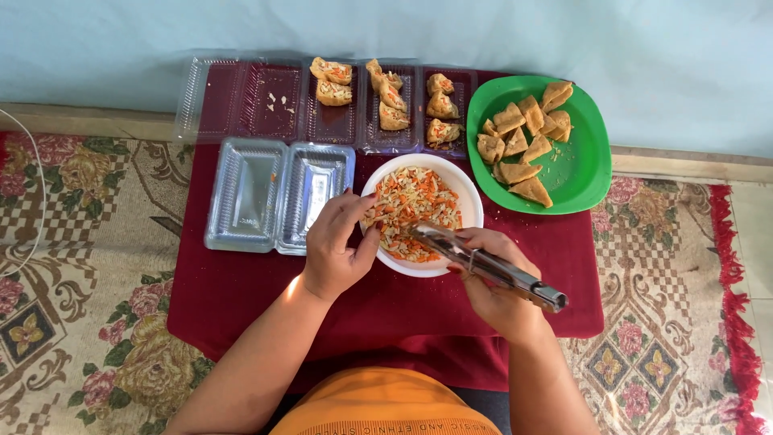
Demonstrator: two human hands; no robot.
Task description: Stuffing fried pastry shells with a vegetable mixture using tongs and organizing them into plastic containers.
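1. Head view: the left hand (336, 250) reaches into the white round bowl (419, 216). Its fingertips (360, 211) are pressed together and pinch a little of the shredded filling (415, 205), which is a loose mix of orange and pale strips
2. The right hand (495, 282) has its grip closed around metal tongs (483, 264). They are shiny and long, and their tips lie over the near edge of the bowl, on the filling. If the tong arms are squeezed fully, I cannot tell
3. The bowl stands in the middle of a dark red cloth (241, 290), just in front of both hands
4. A green plastic plate (584, 165), round with a raised rim, is just beside the bowl on the right. It carries brown fried pieces (519, 137) of triangle and square shape, with a wrinkled skin
5. Behind the bowl lies a row of clear plastic trays (274, 101) with ribbed bottoms. Three of them hold stuffed pieces (390, 97) with orange filling on top; the ones at the left hold only crumbs
6. Left of the bowl lies an open clear hinged box (278, 193), with ribs and a glossy surface
7. The red cloth is soft and is spread on the floor over a patterned carpet (88, 282) with flowers and checks in beige, red and green. A pale blue wall (483, 32) is behind, and a red fringe (737, 314) goes along the carpet on the right
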